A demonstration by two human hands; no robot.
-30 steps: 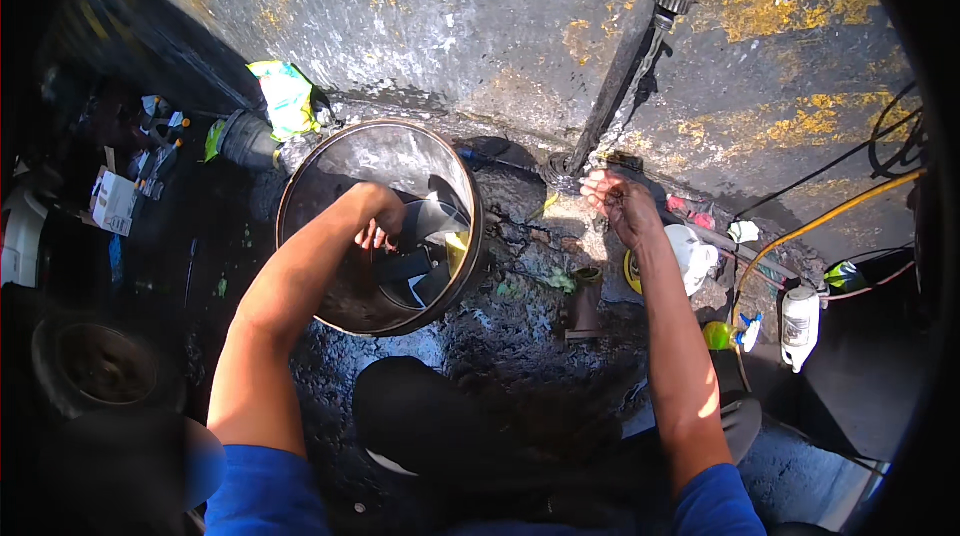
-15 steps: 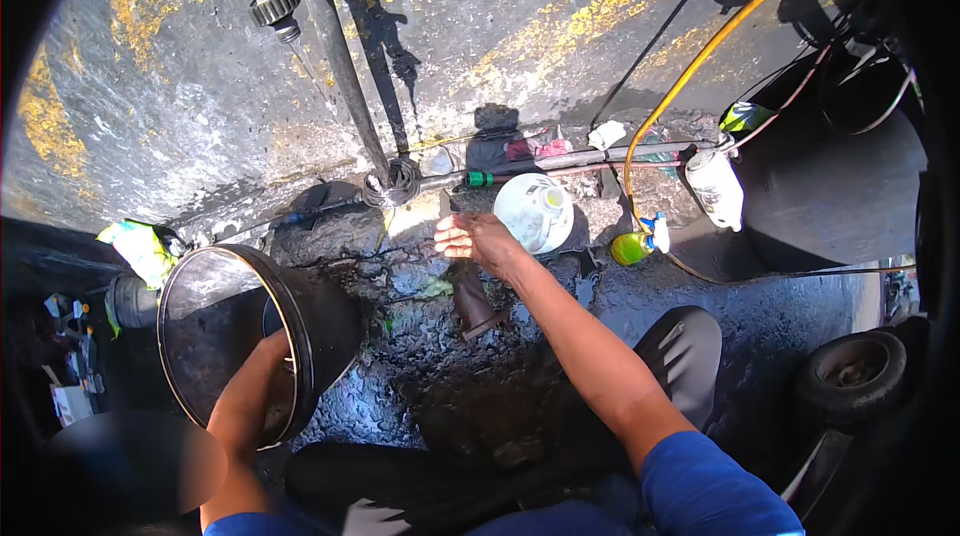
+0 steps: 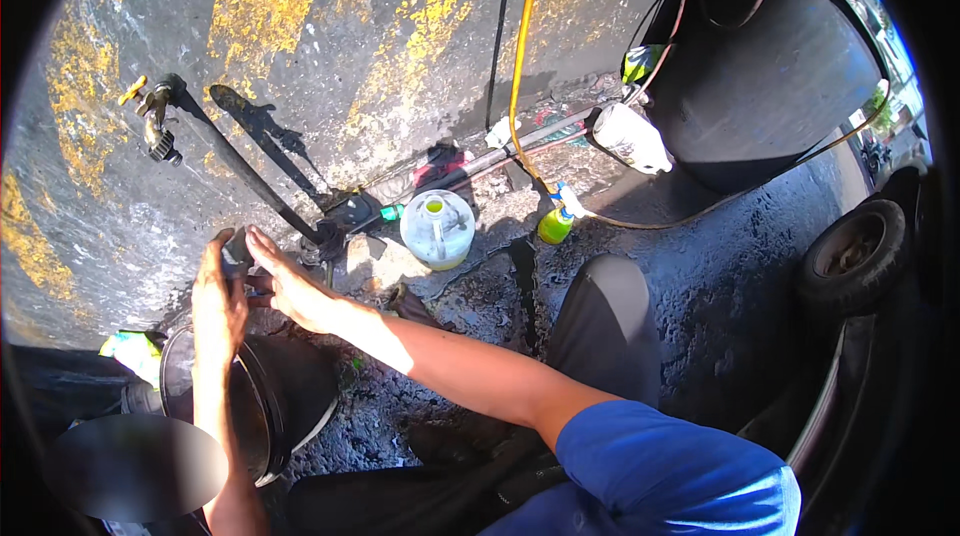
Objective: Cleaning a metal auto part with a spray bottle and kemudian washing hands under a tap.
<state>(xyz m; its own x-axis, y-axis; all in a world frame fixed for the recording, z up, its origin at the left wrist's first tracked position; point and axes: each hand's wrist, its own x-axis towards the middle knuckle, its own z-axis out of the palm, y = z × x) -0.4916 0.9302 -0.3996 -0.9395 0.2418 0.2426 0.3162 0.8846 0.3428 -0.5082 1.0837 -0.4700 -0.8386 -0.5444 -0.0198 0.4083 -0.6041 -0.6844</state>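
Note:
Above the black bucket (image 3: 300, 376), my hands come together around a small, dark, blocky piece (image 3: 236, 252) whose kind I cannot make out. My left hand (image 3: 217, 301) grips it from the left, fingers curled about it. From the right, my right hand (image 3: 290, 286) presses against it, and its lower fingers reach toward my left palm. The bucket lies tipped, its rim partly hidden behind my left forearm. To the left of the upright pipe (image 3: 240, 164) is a tap (image 3: 158, 126). A rounded translucent jug (image 3: 438, 232) stands right of my hands.
A spray bottle (image 3: 556, 226) with green liquid and a white container (image 3: 632, 136) are farther right. A big black barrel (image 3: 765, 76), a yellow hose (image 3: 523, 56) and a wheel (image 3: 852, 254) take up the right side. Wet, rough ground (image 3: 690, 266) surrounds my knee. A bright bag (image 3: 133, 354) lies left.
My left hand has come up out of the bucket, now with the dark piece. My right hand has moved left to meet it. The view has turned, shifting the tap left and lower.

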